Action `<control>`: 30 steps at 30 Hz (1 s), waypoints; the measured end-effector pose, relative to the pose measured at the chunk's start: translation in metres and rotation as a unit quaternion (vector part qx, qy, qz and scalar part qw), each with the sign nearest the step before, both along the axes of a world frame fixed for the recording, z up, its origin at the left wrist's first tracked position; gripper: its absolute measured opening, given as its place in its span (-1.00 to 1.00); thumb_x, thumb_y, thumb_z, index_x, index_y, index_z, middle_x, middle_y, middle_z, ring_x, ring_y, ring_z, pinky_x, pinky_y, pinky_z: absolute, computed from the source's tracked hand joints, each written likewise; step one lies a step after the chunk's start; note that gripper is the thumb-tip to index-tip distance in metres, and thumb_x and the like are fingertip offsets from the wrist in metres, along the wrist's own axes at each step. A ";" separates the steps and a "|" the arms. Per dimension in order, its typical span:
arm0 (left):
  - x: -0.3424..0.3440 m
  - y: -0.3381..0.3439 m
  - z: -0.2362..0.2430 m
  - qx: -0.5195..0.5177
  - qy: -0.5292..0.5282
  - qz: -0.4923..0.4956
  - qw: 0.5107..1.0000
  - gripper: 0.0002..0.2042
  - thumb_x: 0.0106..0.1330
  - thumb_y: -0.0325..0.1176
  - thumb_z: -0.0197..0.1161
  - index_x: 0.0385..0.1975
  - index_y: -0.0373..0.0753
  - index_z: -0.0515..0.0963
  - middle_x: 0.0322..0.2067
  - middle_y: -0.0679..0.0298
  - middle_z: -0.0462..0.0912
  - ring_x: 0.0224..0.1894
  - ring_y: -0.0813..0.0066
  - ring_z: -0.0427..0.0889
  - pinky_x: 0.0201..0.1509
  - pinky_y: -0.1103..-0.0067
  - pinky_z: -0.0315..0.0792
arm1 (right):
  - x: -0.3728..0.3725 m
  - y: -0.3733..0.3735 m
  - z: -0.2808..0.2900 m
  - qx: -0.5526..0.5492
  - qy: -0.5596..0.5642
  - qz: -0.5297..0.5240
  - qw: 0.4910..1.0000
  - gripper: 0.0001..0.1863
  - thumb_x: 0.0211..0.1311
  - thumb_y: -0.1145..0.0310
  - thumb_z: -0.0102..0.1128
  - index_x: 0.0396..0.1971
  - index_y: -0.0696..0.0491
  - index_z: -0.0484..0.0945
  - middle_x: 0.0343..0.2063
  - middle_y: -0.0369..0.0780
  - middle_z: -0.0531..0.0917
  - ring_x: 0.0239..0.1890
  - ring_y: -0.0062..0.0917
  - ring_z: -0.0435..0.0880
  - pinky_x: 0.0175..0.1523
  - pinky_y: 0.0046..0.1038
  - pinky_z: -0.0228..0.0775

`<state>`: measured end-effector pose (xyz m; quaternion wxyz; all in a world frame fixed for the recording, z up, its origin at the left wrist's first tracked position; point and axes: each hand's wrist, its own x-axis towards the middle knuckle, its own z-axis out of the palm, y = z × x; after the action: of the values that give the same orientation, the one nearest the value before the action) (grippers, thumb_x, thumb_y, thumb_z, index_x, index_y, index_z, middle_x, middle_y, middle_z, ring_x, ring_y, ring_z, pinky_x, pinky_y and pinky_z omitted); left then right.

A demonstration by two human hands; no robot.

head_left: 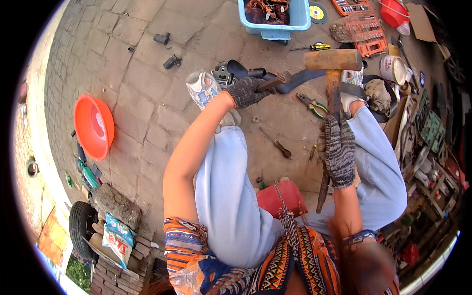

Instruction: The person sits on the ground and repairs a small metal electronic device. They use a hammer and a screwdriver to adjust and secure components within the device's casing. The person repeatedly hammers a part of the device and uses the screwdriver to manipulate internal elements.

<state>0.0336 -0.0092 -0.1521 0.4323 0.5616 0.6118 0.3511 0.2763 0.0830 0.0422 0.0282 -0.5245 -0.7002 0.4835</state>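
My right hand [339, 152], in a dark grey knit glove, is closed round the long handle of a hammer [332, 60]. The hammer's blocky, rust-brown head points away from me. My left hand [244, 93], gloved too, grips a short brown rod with a flared end [275, 82]; its other end is hidden by the hand. Just beyond the left hand, a metal bracket [223, 76] sits beside my shoe. A wide dark strap [302, 80] runs along the ground between my feet. Pliers [313, 104] and a screwdriver [276, 143] lie between my legs.
Ahead stands a blue tub [275, 32] of copper-coloured windings, with a yellow-handled screwdriver [314, 47] nearby. Orange tool cases [369, 42] and a paint can [392, 69] are at far right. An orange basin [94, 128] and a tyre [82, 230] stand left.
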 end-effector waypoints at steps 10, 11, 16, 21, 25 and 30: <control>-0.013 -0.001 0.031 -0.122 -0.113 0.034 0.985 -0.81 0.32 -0.32 0.13 -0.15 -0.16 0.59 -0.41 0.34 0.62 -0.36 0.55 0.53 -0.19 0.54 0.44 | -0.014 -0.016 -0.013 0.204 0.012 0.136 0.969 -0.73 0.31 0.26 0.06 -0.18 0.18 0.49 -0.46 -0.14 0.57 -0.44 -0.35 0.53 -0.30 -0.35 0.37; -0.015 0.000 0.029 -0.146 -0.111 0.035 0.982 -0.80 0.32 -0.31 0.13 -0.14 -0.15 0.59 -0.44 0.36 0.60 -0.39 0.58 0.51 -0.23 0.56 0.43 | -0.015 -0.014 -0.025 0.164 0.009 0.145 0.976 -0.71 0.29 0.27 0.08 -0.14 0.19 0.48 -0.42 -0.06 0.58 -0.39 -0.25 0.55 -0.25 -0.29 0.38; -0.020 -0.009 0.013 -0.175 -0.155 0.062 0.970 -0.78 0.32 -0.25 0.15 -0.11 -0.11 0.60 -0.57 0.42 0.50 -0.53 0.69 0.41 -0.42 0.61 0.36 | -0.023 0.003 -0.010 0.315 0.059 0.150 0.935 -0.69 0.29 0.27 0.09 -0.16 0.22 0.51 -0.39 -0.06 0.62 -0.35 -0.22 0.58 -0.21 -0.26 0.37; -0.024 -0.015 0.013 -0.106 -0.113 0.084 0.984 -0.78 0.34 -0.23 0.14 -0.12 -0.11 0.61 -0.58 0.43 0.51 -0.54 0.69 0.42 -0.45 0.61 0.36 | -0.036 0.014 0.023 0.192 0.095 -0.112 0.970 -0.74 0.29 0.27 0.11 -0.24 0.19 0.53 -0.46 -0.20 0.60 -0.49 -0.49 0.53 -0.32 -0.46 0.35; -0.028 -0.005 0.015 -0.131 -0.113 0.126 0.977 -0.76 0.33 -0.29 0.15 -0.08 -0.21 0.59 -0.34 0.36 0.63 -0.38 0.62 0.54 -0.24 0.61 0.46 | -0.040 0.009 0.016 0.070 0.171 -0.214 0.959 -0.75 0.21 0.30 0.23 -0.28 0.20 0.52 -0.45 -0.18 0.63 -0.46 -0.40 0.55 -0.29 -0.36 0.39; -0.038 -0.005 0.023 -0.186 -0.252 0.250 0.916 -0.75 0.33 -0.30 0.16 -0.07 -0.22 0.60 -0.54 0.44 0.52 -0.55 0.71 0.40 -0.47 0.67 0.33 | -0.014 0.006 -0.061 0.113 -0.149 -0.018 0.982 -0.60 0.15 0.10 0.26 -0.24 0.15 0.54 -0.47 -0.08 0.62 -0.43 -0.26 0.58 -0.25 -0.35 0.40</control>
<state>-0.0039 -0.0145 -0.1295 0.5665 0.1927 0.6575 0.4579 0.2625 0.0886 -0.0193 -0.0084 -0.5965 -0.7371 0.3176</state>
